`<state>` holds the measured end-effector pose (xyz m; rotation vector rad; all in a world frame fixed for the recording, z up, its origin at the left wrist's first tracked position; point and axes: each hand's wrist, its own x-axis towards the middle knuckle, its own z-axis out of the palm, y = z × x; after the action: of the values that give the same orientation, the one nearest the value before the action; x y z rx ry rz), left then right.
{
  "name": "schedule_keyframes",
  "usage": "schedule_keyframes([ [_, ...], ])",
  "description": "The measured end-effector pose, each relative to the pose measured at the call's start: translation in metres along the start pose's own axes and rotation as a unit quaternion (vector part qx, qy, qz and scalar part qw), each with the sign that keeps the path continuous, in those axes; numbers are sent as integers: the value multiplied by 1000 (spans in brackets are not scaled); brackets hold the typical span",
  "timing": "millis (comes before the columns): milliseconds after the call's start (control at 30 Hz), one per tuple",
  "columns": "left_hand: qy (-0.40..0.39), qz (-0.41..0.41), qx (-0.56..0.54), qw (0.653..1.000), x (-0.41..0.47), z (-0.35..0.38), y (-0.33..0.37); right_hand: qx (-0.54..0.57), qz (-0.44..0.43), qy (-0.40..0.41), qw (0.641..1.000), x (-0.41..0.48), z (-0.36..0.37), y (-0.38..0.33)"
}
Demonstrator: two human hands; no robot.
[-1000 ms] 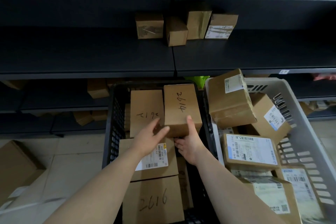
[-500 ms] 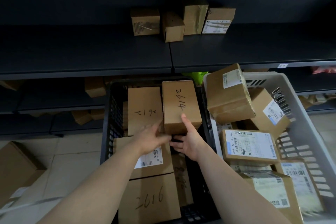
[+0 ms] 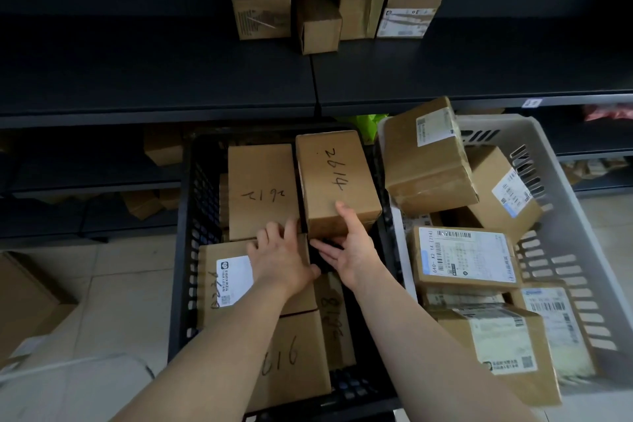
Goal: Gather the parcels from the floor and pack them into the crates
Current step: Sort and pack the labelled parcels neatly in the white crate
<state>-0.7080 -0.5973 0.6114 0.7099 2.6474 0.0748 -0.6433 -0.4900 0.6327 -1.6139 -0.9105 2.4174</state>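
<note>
At centre frame, inside the black crate (image 3: 186, 250): seating the 2614 parcel (image 3: 337, 178) in the far right corner, tight beside the 2612 parcel (image 3: 262, 188). Clamps its near end with the right hand (image 3: 351, 250), thumb up on the top face, fingers spread low against the end face. Rests the left hand (image 3: 281, 260) just to the left, fingers bent over the near edge of the 2612 parcel, at the seam between the two boxes; cannot tell whether gripping or only steadying. Hands side by side, almost touching. Stands a little proud of its neighbour, so probably not fully down, or stacked on something hidden.

Under the left hand, a labelled parcel (image 3: 219, 284); lower in the frame, the 2616 parcel (image 3: 291, 353). At right of frame, the white crate (image 3: 568, 250), heaped with labelled boxes.

Step in hand, by judgement: placing, close to its end. Next calls for pressing the box level, letting go with both hands, then turning to the floor (image 3: 120, 284), toward the brown box (image 3: 24, 301) at the lower left edge, for another pick. Little room left in either crate; needs a gap chosen with care.
</note>
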Motion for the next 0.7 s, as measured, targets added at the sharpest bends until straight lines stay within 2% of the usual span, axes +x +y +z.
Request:
schedule_keyframes([
  [167,-2,11,2,1000,-2,-4,-5,-17,-6,21,1000,-1,2,7],
  [400,1,10,-9,1000,-2,-1,-9,-31,1,-15,999,7,-7,14],
  [700,-8,47,-8,999,2,-8,-16,-19,-7,-8,1000,12,-6,19],
])
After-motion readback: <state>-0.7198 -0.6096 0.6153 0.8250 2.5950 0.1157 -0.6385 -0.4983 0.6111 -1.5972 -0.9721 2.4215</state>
